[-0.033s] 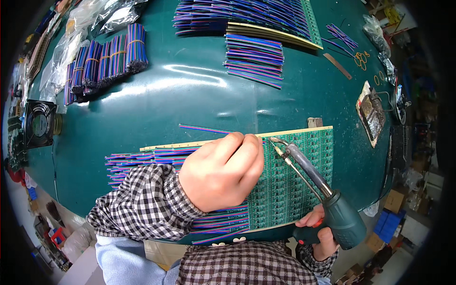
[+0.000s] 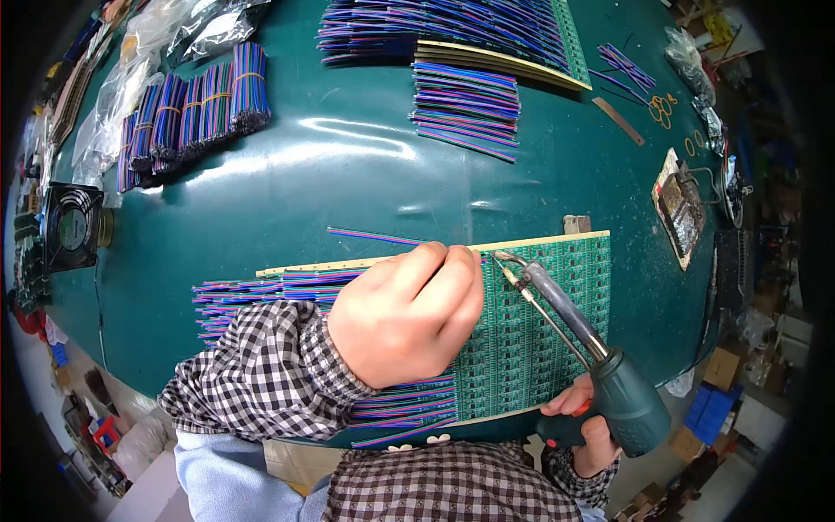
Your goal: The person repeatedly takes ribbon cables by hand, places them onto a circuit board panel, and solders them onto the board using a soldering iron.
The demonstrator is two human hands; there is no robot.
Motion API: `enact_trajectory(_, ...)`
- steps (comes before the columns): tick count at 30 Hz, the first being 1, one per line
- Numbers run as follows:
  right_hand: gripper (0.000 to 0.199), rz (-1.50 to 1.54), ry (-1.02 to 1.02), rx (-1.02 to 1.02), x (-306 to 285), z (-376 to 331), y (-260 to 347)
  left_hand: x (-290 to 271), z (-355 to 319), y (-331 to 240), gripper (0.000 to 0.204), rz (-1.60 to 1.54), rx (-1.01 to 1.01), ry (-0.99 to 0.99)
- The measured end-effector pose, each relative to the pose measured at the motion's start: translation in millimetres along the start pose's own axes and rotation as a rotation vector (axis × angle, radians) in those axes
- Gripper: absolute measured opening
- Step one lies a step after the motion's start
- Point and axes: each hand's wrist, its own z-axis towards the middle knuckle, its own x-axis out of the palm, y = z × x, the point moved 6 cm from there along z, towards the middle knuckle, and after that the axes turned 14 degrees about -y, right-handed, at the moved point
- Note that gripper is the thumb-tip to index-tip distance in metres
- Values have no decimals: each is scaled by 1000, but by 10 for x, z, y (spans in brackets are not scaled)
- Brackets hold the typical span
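My left hand [image 2: 409,317] is closed in a pinch on a short multicoloured ribbon wire [image 2: 374,235], whose far end sticks out to the left. Its other end reaches the top edge of a green circuit board panel [image 2: 544,331]. My right hand [image 2: 591,426] grips the handle of a dark green soldering gun [image 2: 633,404]. The gun's bent tip, with a thin feed tube beside it, meets the panel just right of my left fingertips. Many wires [image 2: 252,300] fan out leftward from the panel, partly under my left hand and sleeve.
A wire pile [image 2: 465,109] lies beyond the panel, near stacked wired panels [image 2: 504,65]. Banded wire bundles [image 2: 209,104] sit far left, above a small fan [image 2: 74,226]. At right are a soldering stand [image 2: 680,209], a metal strip [image 2: 617,120] and rubber bands [image 2: 661,109]. A block [image 2: 576,224] touches the panel's far edge.
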Motion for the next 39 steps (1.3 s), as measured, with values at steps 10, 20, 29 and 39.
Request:
enact_trajectory(10,48,-29,-6,11,-3,-5,-21,15,-2,5,38,-16,-15,2)
enact_trajectory(20,62,-11,-49,-14,6,-15,-6,10,8,8,37,-5,-18,26)
enact_trajectory(29,64,33,-49,23,-32,-51,-60,28,15,52,36,-44,-29,13)
enact_trajectory(39,62,46,-36,8,-54,-56,-96,11,44,77,35,-88,-73,65)
